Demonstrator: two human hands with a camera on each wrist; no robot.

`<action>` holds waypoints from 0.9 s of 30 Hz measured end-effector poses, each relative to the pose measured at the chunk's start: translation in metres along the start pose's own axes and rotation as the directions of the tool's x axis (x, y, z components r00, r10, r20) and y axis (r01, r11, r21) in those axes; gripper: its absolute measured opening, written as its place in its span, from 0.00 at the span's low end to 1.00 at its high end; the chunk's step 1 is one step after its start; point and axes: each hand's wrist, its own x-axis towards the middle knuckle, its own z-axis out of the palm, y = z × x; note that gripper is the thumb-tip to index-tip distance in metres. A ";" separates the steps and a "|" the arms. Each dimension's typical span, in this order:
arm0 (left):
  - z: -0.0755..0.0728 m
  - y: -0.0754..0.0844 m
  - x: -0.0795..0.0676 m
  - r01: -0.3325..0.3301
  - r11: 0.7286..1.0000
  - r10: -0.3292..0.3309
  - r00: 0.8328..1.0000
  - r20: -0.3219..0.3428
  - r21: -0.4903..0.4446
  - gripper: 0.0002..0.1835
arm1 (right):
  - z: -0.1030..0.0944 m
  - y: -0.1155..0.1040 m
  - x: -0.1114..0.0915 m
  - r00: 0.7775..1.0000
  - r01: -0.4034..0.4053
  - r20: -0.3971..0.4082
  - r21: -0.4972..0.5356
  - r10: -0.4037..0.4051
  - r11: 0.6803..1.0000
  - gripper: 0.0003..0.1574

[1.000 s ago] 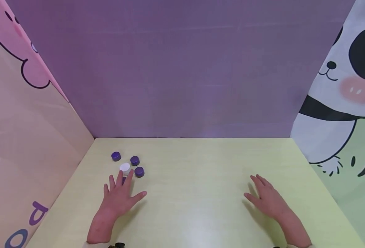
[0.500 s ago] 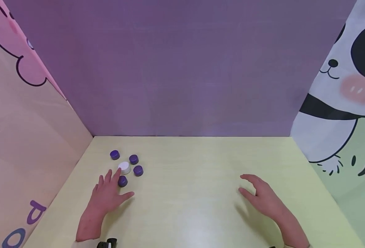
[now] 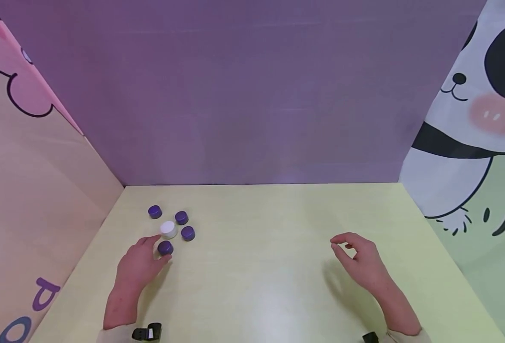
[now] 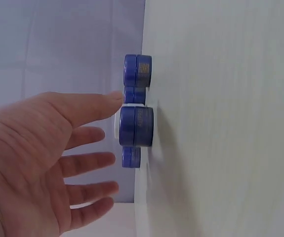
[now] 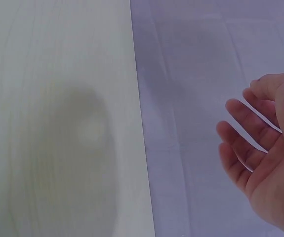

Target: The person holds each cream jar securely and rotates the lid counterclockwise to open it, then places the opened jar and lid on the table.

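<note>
In the head view, several small round purple jars stand around a white round jar or cap [image 3: 168, 229] on the table's left side. My left hand [image 3: 137, 263] hovers at the nearest purple jar [image 3: 165, 247], thumb and fingers spread to either side of it. The left wrist view shows a gap between the fingers and this lidded jar [image 4: 136, 127]; the thumb tip [image 4: 114, 98] is close by its lid. Over the right half of the table hangs my right hand [image 3: 361, 259], fingers loosely bent and thumb near the index fingertip, with nothing held.
Other purple jars stand behind and beside the white one: one far left [image 3: 155, 212], one behind [image 3: 181, 217] and one to the right [image 3: 187, 233]. A pale table [image 3: 257, 267] meets a purple backdrop [image 3: 252, 95] and printed side panels.
My left hand has drawn left and its fingers have come in toward the nearest purple jar, which was partly covered before. The right hand's fingers have bent toward the thumb.
</note>
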 end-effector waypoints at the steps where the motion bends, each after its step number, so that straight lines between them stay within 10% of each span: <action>1: -0.001 -0.001 0.000 0.008 1.000 -0.008 1.000 0.004 -0.011 0.36 | 0.000 0.000 0.000 1.000 -0.009 0.005 0.001 0.009 1.000 0.08; 27: 0.014 -0.024 0.013 0.083 0.978 -0.069 0.994 0.081 -0.190 0.37 | 0.025 -0.015 0.027 0.991 0.121 0.070 -0.045 -0.117 0.992 0.09</action>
